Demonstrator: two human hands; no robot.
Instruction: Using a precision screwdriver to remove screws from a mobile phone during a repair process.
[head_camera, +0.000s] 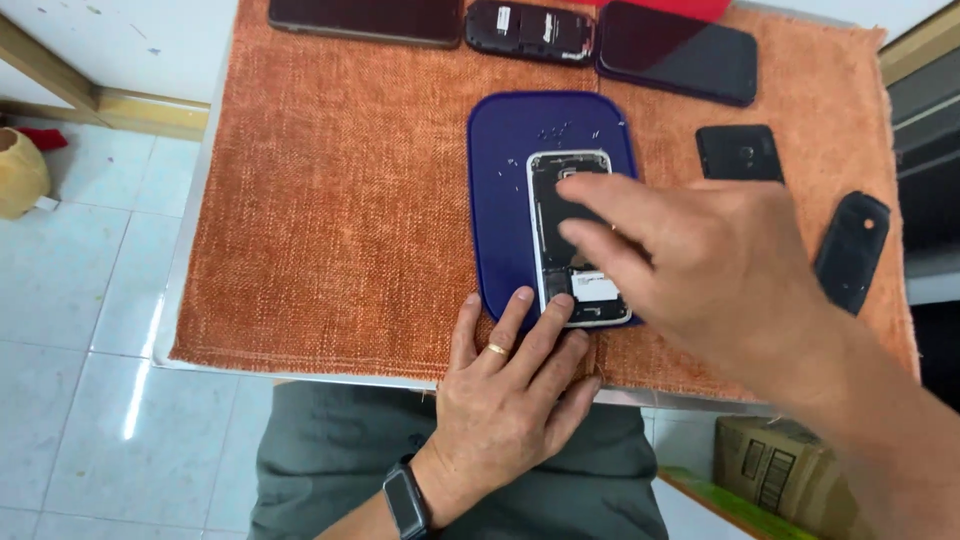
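Dark phone screens (678, 52) top, cardboard box (785, 475) bottom right

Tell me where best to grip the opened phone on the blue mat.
Probably by its long side edges, coming from above: the phone lies flat, open side up, on the mat. The left hand presses its near end; the right hand covers the middle.
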